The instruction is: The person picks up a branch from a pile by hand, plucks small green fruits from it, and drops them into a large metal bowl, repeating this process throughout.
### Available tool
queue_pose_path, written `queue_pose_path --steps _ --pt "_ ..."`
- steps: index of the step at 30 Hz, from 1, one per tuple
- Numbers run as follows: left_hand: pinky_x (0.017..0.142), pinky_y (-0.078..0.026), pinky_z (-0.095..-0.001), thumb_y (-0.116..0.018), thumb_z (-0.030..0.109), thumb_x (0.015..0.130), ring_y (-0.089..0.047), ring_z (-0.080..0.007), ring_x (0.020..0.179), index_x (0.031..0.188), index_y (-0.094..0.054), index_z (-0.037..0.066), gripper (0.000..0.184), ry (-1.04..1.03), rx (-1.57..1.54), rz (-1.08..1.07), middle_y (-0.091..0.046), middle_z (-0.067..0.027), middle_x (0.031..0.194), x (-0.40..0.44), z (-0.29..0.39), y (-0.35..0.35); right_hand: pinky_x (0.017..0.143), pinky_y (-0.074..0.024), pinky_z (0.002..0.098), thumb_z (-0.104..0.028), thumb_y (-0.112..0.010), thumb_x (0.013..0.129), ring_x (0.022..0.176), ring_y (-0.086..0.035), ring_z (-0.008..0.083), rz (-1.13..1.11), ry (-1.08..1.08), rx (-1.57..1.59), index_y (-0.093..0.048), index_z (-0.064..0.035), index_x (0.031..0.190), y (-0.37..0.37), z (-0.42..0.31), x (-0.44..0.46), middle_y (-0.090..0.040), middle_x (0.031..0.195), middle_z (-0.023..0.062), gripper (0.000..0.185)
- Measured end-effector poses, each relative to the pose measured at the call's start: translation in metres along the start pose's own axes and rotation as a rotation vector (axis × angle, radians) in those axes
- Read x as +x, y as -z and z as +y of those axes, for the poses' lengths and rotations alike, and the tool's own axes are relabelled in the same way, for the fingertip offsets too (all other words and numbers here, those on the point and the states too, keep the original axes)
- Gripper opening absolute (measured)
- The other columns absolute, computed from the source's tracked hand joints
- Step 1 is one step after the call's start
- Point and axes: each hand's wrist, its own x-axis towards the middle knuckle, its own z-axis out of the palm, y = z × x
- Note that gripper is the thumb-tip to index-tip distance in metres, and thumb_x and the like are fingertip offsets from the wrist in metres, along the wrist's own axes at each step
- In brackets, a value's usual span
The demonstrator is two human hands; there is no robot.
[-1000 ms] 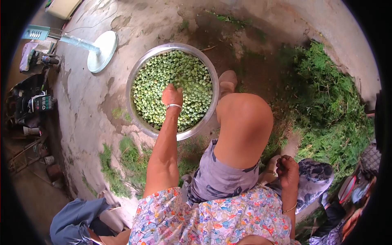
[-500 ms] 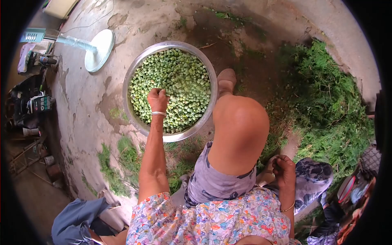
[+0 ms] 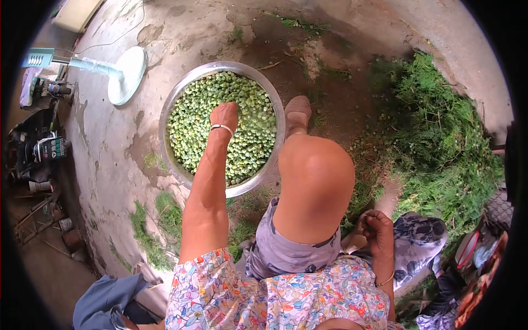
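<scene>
A wide metal basin (image 3: 166, 157) stands on the ground, filled with small round green cones or berries (image 3: 245, 159). Over the middle of this heap is my left hand (image 3: 224, 114), with a pale bracelet at the wrist. Its fingers are curled under, and whatever they hold is hidden. Beside my bent leg, well apart from the basin, my right hand (image 3: 379, 228) is closed with its fingers curled in. I cannot make out whether anything small is inside it.
Feathery green branches (image 3: 440, 121) lie heaped on the right. Smaller sprigs (image 3: 168, 212) are scattered below the basin. A fan stand with a round white base (image 3: 127, 76) is at upper left. Another person's blue-clad leg (image 3: 104, 300) shows at lower left.
My left hand has moved across the heap, farther from me and to the right. My right hand stays curled beside my leg. The whole view has shifted slightly.
</scene>
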Motion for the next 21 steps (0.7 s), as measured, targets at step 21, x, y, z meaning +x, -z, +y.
queue_pose_path --steps 21 --pt "0.043 -0.03 -0.0195 -0.059 0.007 0.087 -0.039 -0.0055 0.052 0.099 -0.056 0.001 0.013 0.145 -2.619 -0.277 -0.055 -0.0063 0.074 -0.194 0.052 0.123 0.049 -0.0481 0.025 -0.023 -0.062 0.087 0.072 -0.059 0.0211 -0.483 0.111 0.256 -0.056 0.0034 0.103 -0.077 -0.069 -0.078 -0.06 0.086 0.0148 0.031"
